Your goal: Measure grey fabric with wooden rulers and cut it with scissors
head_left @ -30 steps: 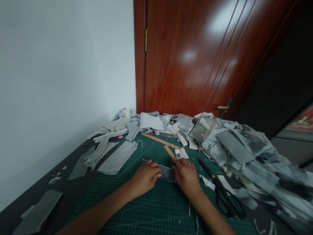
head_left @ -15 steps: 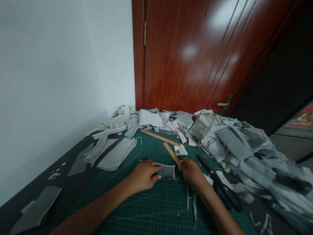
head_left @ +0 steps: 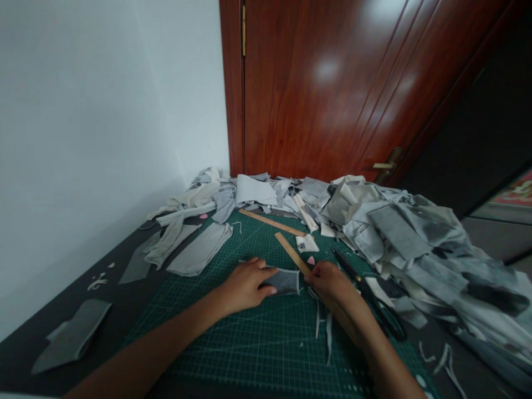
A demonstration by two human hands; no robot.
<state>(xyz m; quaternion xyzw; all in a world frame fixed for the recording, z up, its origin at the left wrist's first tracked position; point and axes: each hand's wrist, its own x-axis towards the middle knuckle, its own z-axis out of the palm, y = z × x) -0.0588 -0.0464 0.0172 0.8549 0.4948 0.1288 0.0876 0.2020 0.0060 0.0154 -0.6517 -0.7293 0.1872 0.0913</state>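
Observation:
My left hand (head_left: 249, 284) lies on a small dark grey fabric piece (head_left: 286, 281) with pale edges, thumb and fingers spread, covering its left part. The fabric rests on a green gridded cutting mat (head_left: 236, 349). Just right of it, my right hand (head_left: 332, 280) pinches the near end of a wooden ruler (head_left: 287, 247), which slants away to the upper left. Beside the fingertips sits a pink chip (head_left: 311, 260). Thin fabric strips (head_left: 328, 338) trail below the right hand. Black-handled scissors (head_left: 361, 282) lie partly behind the right wrist.
A second wooden ruler (head_left: 270, 222) lies farther back on the mat. Heaped grey and white fabric (head_left: 415, 249) fills the right side and runs along the back. Grey pieces (head_left: 201, 249) lie at left, with a folded one (head_left: 77, 332) nearer. A wall and wooden door (head_left: 311, 111) stand behind.
The view has tilted slightly downward. My right hand has drawn back a little with the ruler, uncovering the pink chip. My left hand stays on the grey fabric.

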